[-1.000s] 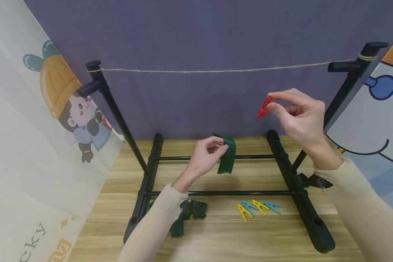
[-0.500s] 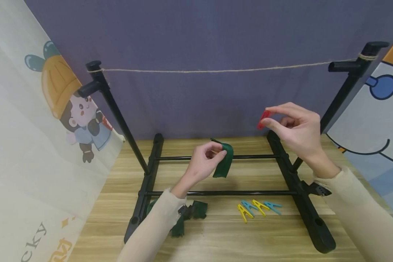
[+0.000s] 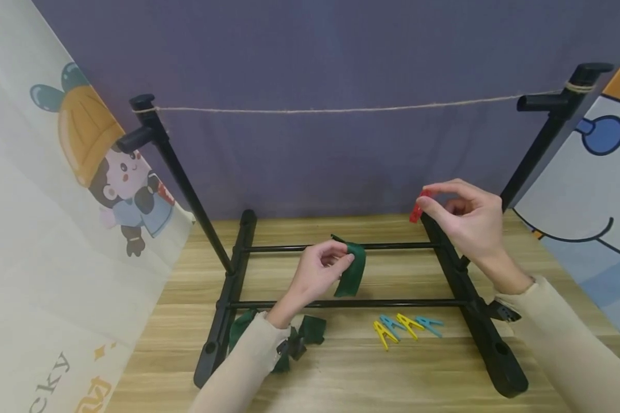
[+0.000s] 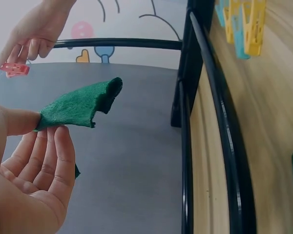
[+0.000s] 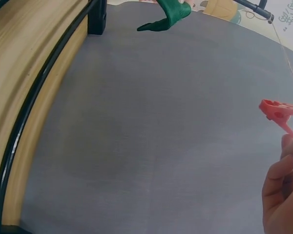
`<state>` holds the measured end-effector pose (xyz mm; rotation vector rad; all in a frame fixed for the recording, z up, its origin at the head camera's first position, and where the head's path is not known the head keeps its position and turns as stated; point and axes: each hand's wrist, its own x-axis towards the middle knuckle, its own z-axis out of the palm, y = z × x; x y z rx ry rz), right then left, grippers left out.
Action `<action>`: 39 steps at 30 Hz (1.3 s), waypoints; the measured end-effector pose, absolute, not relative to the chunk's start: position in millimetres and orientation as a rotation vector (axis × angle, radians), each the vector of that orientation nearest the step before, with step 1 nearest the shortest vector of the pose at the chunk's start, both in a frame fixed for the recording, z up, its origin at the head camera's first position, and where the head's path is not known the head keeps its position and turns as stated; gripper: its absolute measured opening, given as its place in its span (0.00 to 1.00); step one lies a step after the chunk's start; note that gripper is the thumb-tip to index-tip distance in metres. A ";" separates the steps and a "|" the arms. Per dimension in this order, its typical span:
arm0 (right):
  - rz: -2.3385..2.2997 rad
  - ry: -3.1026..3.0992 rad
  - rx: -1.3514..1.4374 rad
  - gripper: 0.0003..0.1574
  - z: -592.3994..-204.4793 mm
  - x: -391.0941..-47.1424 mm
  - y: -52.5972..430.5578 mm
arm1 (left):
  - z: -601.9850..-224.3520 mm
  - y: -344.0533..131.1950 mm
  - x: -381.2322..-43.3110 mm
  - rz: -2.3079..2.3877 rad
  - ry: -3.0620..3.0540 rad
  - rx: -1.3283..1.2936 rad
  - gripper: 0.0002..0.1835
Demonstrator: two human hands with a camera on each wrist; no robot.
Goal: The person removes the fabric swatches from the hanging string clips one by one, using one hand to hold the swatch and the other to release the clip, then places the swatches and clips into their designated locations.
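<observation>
My left hand (image 3: 317,272) pinches a strip of dark green cloth (image 3: 353,271) between thumb and fingers, over the middle of the rack. The cloth folds over the fingertips and one end hangs down; in the left wrist view the green cloth (image 4: 78,106) shows a ragged edge. To the right and higher, my right hand (image 3: 467,221) pinches a red clothespin (image 3: 418,207) between thumb and index finger. The right wrist view shows the red clothespin (image 5: 279,113) at the right edge, fingertips at its handles. Both hands are below the string (image 3: 310,110).
The string is tied between two black posts (image 3: 186,189) of a rack with two low crossbars (image 3: 392,303). Several yellow and blue clothespins (image 3: 408,326) lie on the wooden table (image 3: 382,384). More green cloth pieces (image 3: 312,330) lie partly behind my left forearm. A grey-blue curtain (image 3: 299,166) stands behind.
Both hands have lowered, still holding the green cloth and the red clothespin. The right hand came down further than the left, and the clothespin turned more upright.
</observation>
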<state>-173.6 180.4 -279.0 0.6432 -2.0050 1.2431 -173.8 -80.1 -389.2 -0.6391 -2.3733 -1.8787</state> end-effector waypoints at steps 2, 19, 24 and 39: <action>1.237 -2.035 0.621 0.10 -280.1 -170.8 179.9 | -391.0 -81.4 -171.3 -1.877 -2.382 -0.638 0.11; 1.327 -2.135 0.578 0.10 -313.5 -167.6 191.2 | -416.5 -88.5 -148.5 -1.786 -2.498 -0.622 0.06; 1.343 -2.193 0.527 0.11 -324.4 -165.3 195.2 | -427.1 -87.0 -140.0 -1.810 -2.489 -0.709 0.06; 1.362 -2.268 0.459 0.10 -346.2 -161.1 203.9 | -450.0 -88.9 -123.0 -1.814 -2.563 -0.729 0.07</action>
